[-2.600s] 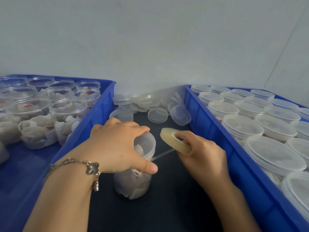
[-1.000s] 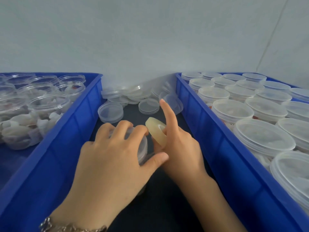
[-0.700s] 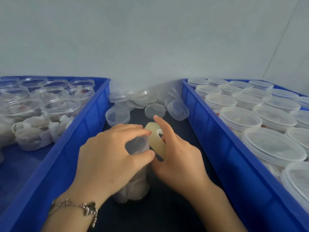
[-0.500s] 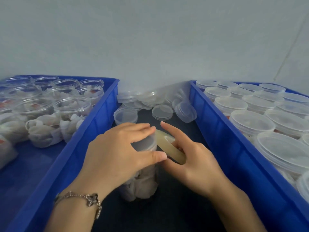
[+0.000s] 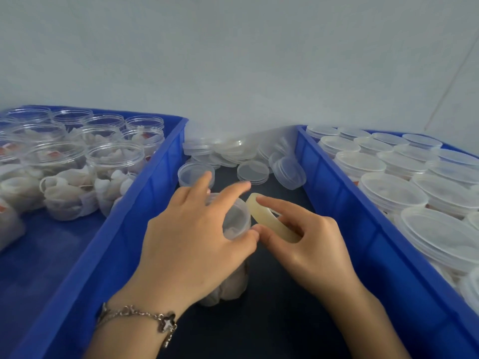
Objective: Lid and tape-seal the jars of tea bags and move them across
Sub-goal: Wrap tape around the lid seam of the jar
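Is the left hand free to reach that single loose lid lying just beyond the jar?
Probably not yet: the left hand holds the jar being taped. The loose lid itself lies uncovered on the dark surface.

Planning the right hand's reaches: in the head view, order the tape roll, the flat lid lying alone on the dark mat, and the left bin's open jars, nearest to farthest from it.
From the right hand:
1. Tape roll, held in its fingers.
2. Flat lid, ahead on the mat.
3. Open jars, far left, in the left bin.
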